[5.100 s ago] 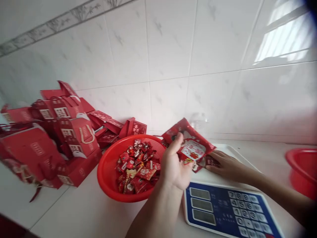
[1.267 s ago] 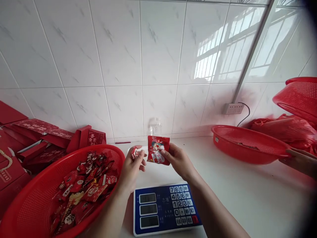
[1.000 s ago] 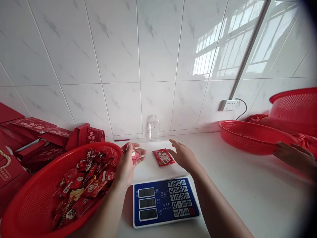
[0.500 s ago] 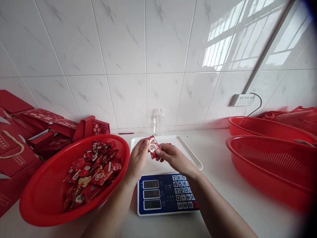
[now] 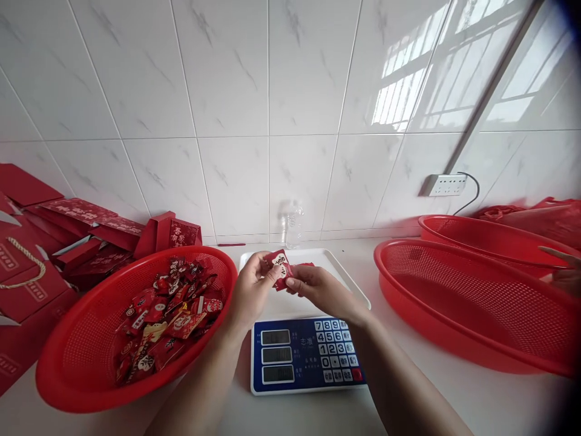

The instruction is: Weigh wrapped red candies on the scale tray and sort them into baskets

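Note:
A small red wrapped candy packet [image 5: 282, 265] with a cream label and dark characters is held up over the scale's white tray [image 5: 339, 264]. My left hand [image 5: 253, 283] pinches it from the left side with the thumb across its front. On its right edge, the thumb and fingers of my right hand [image 5: 321, 287] are closed as well. A bit of red shows behind my right hand; I cannot tell whether it lies on the tray or is held. Below my hands is the blue keypad panel of the weighing scale [image 5: 305, 369].
At the left stands a red plastic basket [image 5: 91, 396] with several red candy packets, beside red gift boxes [image 5: 154, 239]. Two red baskets [image 5: 408, 297] are at the right, with another person's hand [image 5: 565, 269] near them. A clear bottle [image 5: 294, 224] stands by the tiled wall.
The front right basket has shifted left, and another person's hand has appeared at the right edge. My left thumb has moved across the packet's front.

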Tool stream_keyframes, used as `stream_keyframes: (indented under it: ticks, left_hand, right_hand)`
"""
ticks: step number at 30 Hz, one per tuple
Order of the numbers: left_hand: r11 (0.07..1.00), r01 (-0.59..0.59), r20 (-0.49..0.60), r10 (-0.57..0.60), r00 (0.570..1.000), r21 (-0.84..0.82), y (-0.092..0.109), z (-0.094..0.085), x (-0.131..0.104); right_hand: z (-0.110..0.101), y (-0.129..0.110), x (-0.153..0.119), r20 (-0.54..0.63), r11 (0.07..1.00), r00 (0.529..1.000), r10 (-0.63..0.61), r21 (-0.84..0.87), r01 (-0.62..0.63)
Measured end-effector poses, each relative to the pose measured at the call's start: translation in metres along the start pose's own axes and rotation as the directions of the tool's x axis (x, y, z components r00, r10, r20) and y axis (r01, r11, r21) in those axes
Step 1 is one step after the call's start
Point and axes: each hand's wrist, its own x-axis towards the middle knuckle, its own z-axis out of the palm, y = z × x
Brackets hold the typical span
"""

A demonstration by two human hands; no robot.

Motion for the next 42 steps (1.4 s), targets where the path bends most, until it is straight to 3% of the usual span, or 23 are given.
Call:
stream_keyframes:
  ticks: [4, 7, 11, 14, 18, 23, 27, 31, 34, 36, 39, 42]
  left_hand:
    - [0.979, -0.017, -0.065, 0.031, 0.997, 0.201, -0.011, -0.003, 0.001]
    - [0.922, -0.027, -0.027, 0.04, 0.999, 0.387, -0.019, -0.005, 0.001]
    - [0.793, -0.105, 0.082, 0.071, 0.994, 0.6, -0.025, -0.006, 0.0]
    - [0.696, -0.163, 0.16, 0.07, 0.985, 0.7, -0.028, -0.008, 0.0]
    - [0.612, -0.205, 0.267, -0.011, 0.964, 0.764, -0.026, -0.009, -0.002]
    - [0.557, -0.237, 0.36, -0.12, 0.925, 0.796, -0.022, -0.003, -0.004]
    - [0.52, -0.256, 0.395, -0.173, 0.902, 0.815, -0.008, 0.002, -0.011]
    - [0.476, -0.294, 0.413, -0.167, 0.895, 0.829, 0.032, -0.001, -0.027]
    - [0.408, -0.295, 0.384, -0.156, 0.91, 0.864, 0.067, -0.015, -0.03]
    - [0.314, -0.217, 0.284, -0.187, 0.94, 0.924, 0.081, -0.033, -0.023]
    - [0.273, -0.091, 0.16, -0.243, 0.957, 0.958, 0.083, -0.074, -0.007]
    - [0.324, -0.001, 0.129, -0.374, 0.919, 0.946, 0.067, -0.115, -0.003]
  right_hand:
    - [-0.021, 0.014, -0.003, -0.114, 0.943, 0.989, 0.097, -0.306, -0.128]
    - [-0.031, 0.019, -0.005, -0.13, 0.887, 0.985, 0.117, -0.432, -0.162]
    - [-0.03, 0.017, -0.005, -0.001, 0.861, 0.993, 0.115, -0.499, -0.1]
    - [-0.028, 0.019, -0.003, 0.03, 0.836, 0.99, 0.137, -0.54, -0.099]
    - [-0.03, 0.021, -0.003, 0.022, 0.809, 0.987, 0.162, -0.575, -0.12]
    - [-0.021, 0.014, -0.005, 0.09, 0.824, 0.988, 0.128, -0.564, -0.056]
    - [-0.001, 0.009, -0.001, 0.141, 0.832, 0.988, 0.059, -0.555, 0.029]
    - [0.01, 0.013, 0.004, 0.236, 0.823, 0.972, 0.01, -0.554, 0.126]
    - [0.008, 0.02, 0.004, 0.194, 0.799, 0.98, 0.031, -0.594, 0.092]
    - [0.002, 0.025, 0.003, 0.169, 0.787, 0.984, 0.063, -0.614, 0.055]
    - [-0.01, 0.025, -0.002, 0.14, 0.79, 0.989, 0.057, -0.612, 0.041]
    - [-0.023, 0.016, -0.007, 0.083, 0.79, 0.993, 0.079, -0.613, -0.012]
